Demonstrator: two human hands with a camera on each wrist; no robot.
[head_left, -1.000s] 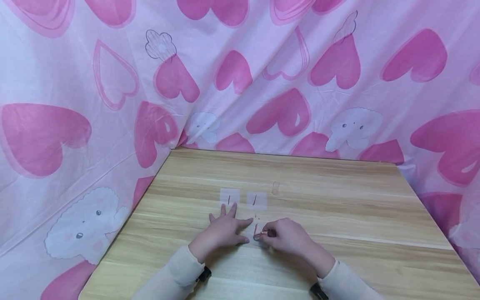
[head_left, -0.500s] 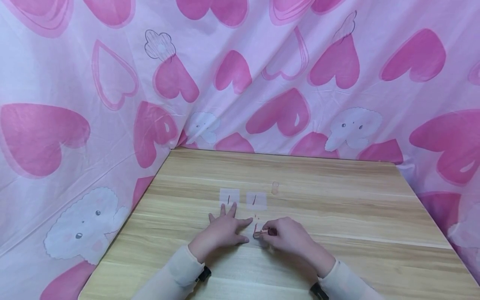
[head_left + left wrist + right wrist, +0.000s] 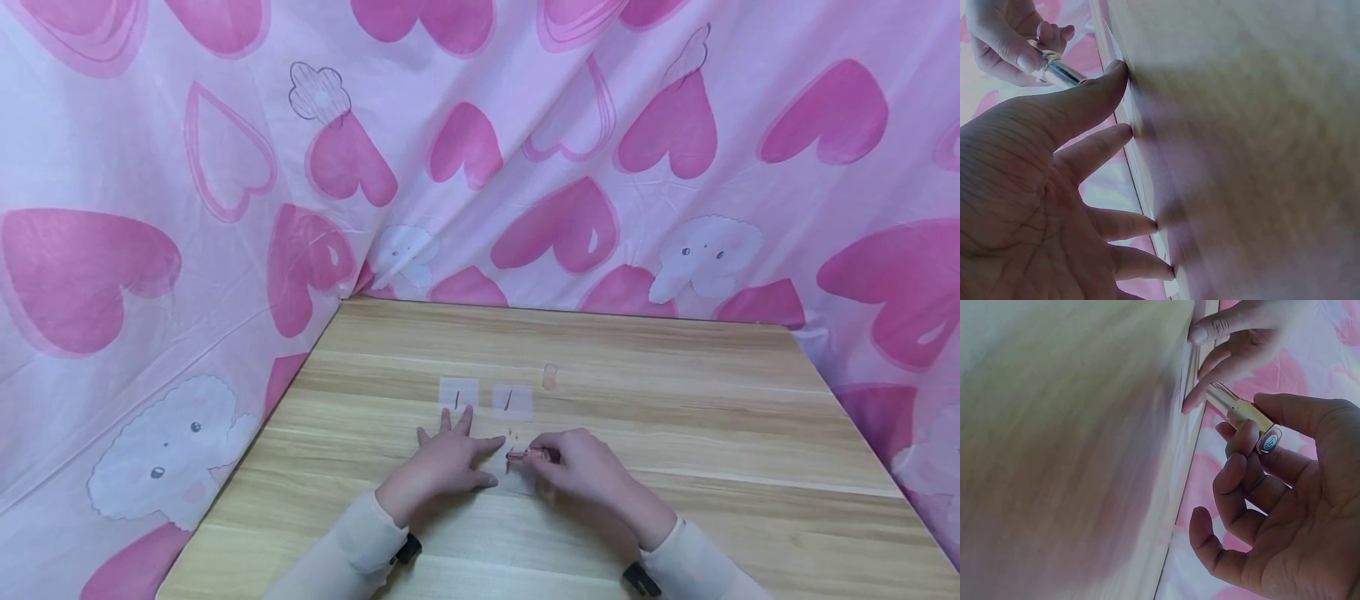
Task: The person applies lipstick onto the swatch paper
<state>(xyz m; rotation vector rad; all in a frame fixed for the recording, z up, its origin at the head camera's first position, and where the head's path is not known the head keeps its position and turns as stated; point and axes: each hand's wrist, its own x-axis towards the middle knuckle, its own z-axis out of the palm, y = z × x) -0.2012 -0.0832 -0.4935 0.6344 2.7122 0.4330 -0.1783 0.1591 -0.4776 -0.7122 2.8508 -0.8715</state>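
Note:
My right hand (image 3: 583,465) pinches a slim gold lipstick (image 3: 1249,415) between thumb and fingers, the round emblem on its base showing in the right wrist view. In the head view the lipstick's tip meets a small white paper square (image 3: 519,481) that bears a dark red mark. My left hand (image 3: 448,461) lies beside that paper with its fingers spread, thumb and index finger at the paper's left side. Its other fingertips reach the lower edge of a second paper square (image 3: 468,388). The left wrist view shows those fingertips touching down on the surface.
Another paper square (image 3: 522,409) lies to the right of the second, each with one dark red stroke. A small clear cap-like piece (image 3: 551,377) lies farther back. Small red specks (image 3: 513,434) dot the wooden table (image 3: 712,417). A pink heart-patterned curtain (image 3: 555,225) hangs behind.
My right hand has shifted slightly away from me, carrying the lipstick's tip from the lower end of the red mark up toward its upper part. The left hand has stayed in place.

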